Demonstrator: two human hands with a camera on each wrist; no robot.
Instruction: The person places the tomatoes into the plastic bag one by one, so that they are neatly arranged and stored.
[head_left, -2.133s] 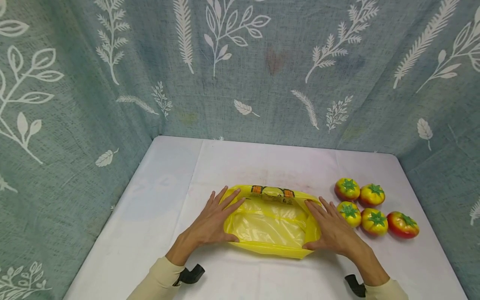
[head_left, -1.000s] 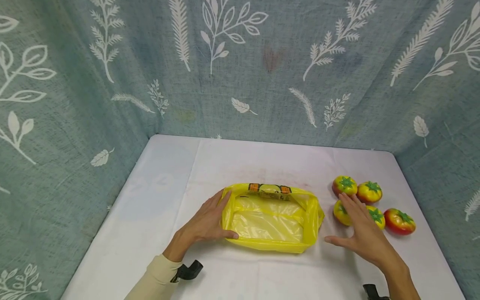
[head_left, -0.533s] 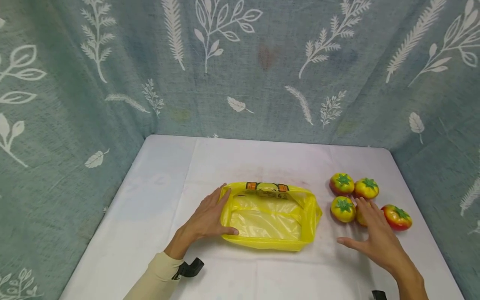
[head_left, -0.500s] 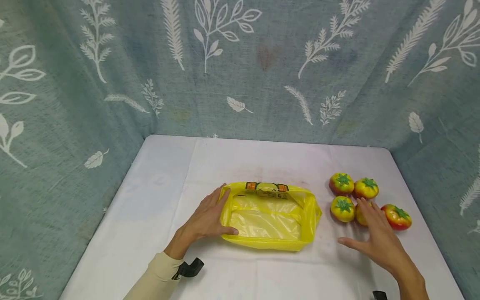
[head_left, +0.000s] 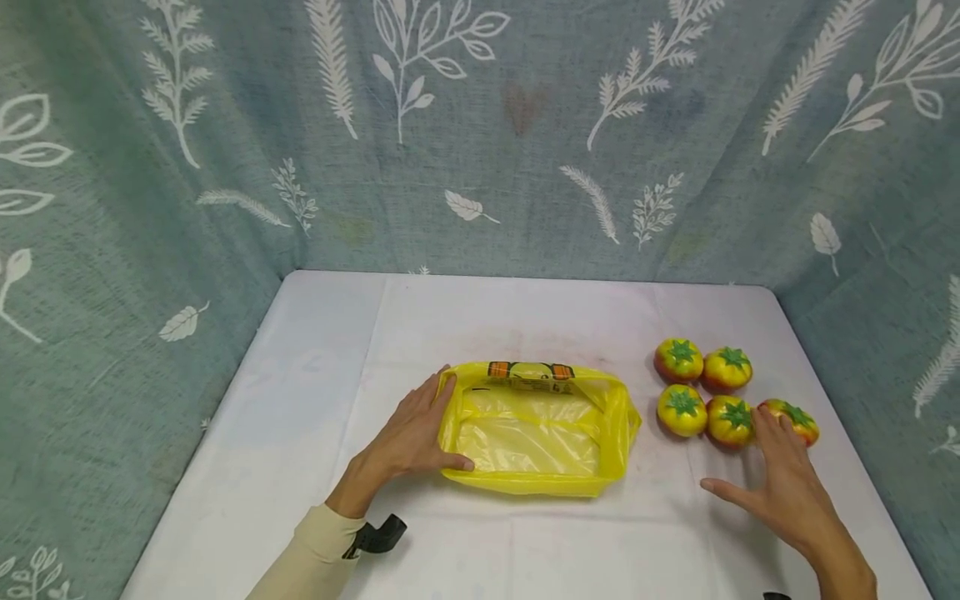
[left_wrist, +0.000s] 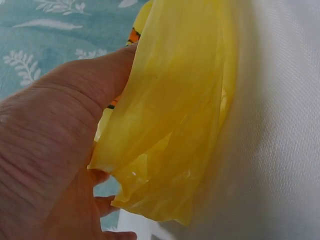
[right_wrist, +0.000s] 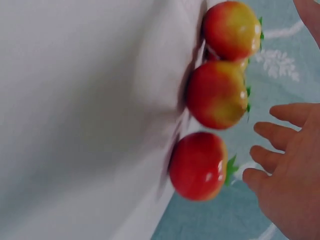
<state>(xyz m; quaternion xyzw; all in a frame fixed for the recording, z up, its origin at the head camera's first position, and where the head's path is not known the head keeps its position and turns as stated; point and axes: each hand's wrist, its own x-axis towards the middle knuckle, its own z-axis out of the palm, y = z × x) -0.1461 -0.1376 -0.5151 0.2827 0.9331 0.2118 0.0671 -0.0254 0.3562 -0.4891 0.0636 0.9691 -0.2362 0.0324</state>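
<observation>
A yellow plastic bag (head_left: 615, 450) stands with its mouth spread upward in the middle of the table. My left hand (head_left: 405, 437) rests against its left end, fingers fairly straight, thumb over the near rim. In the left wrist view the bag wall (left_wrist: 170, 100) hides the thumb's tip. Several red-and-yellow toy tomatoes (head_left: 682, 402) with green tops sit to the right. My right hand (head_left: 787, 492) hovers at the rightmost tomato (head_left: 798, 423), covering part of it, fingers and thumb spread. The right wrist view shows these fingers (right_wrist: 275, 135) apart from the nearest tomato (right_wrist: 197, 166).
A white cloth covers the table (head_left: 337, 350). Blue-green curtains (head_left: 480, 125) with white leaf prints enclose its back and sides. Two more tomatoes, a left one (head_left: 678, 361) and a right one (head_left: 726, 369), lie farther back. A black wrist mount (head_left: 382, 535) sits under my left wrist.
My right hand has left the bag's right side and moved right over the tomatoes to the rightmost one. My left hand stays at the bag. The head view has shifted slightly.
</observation>
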